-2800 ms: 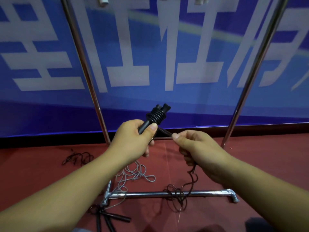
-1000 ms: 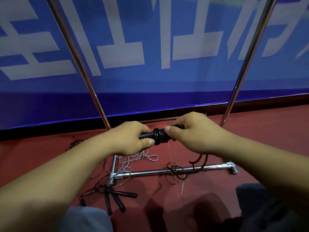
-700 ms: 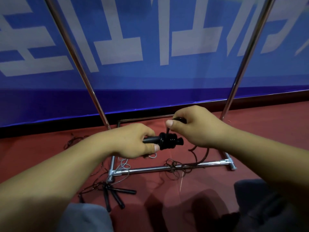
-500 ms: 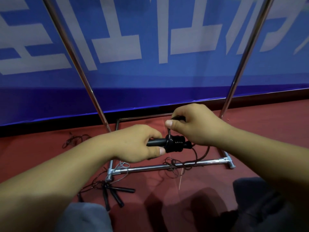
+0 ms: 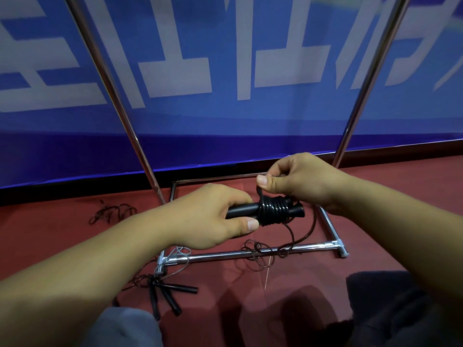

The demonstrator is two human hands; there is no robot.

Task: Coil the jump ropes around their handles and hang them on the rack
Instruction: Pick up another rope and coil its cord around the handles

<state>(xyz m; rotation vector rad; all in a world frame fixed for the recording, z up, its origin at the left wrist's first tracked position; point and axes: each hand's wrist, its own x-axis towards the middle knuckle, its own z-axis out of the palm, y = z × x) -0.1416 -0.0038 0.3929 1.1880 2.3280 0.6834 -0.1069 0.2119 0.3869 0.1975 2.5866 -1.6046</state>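
Observation:
My left hand (image 5: 213, 216) grips the black jump-rope handles (image 5: 241, 211), held level and pointing right. Several turns of black rope (image 5: 274, 211) are coiled tightly round their right part. My right hand (image 5: 300, 181) pinches the rope between thumb and forefinger just above the coil. The loose remainder of the rope (image 5: 304, 234) hangs down from the coil to a tangle on the floor by the rack's base bar (image 5: 225, 256). The chrome rack's two uprights (image 5: 117, 101) rise on either side of my hands; its top is out of view.
Black jump-rope handles (image 5: 165, 296) with tangled rope lie on the red floor at the rack's left foot, with a thin grey rope (image 5: 179, 254) beside them. Another dark tangle (image 5: 112, 212) lies further left. A blue banner wall stands behind the rack. My knees show at the bottom.
My hands dropped lower and turned the handles from upright to level. My right hand has laid more turns of rope on the coil and now holds the rope above it.

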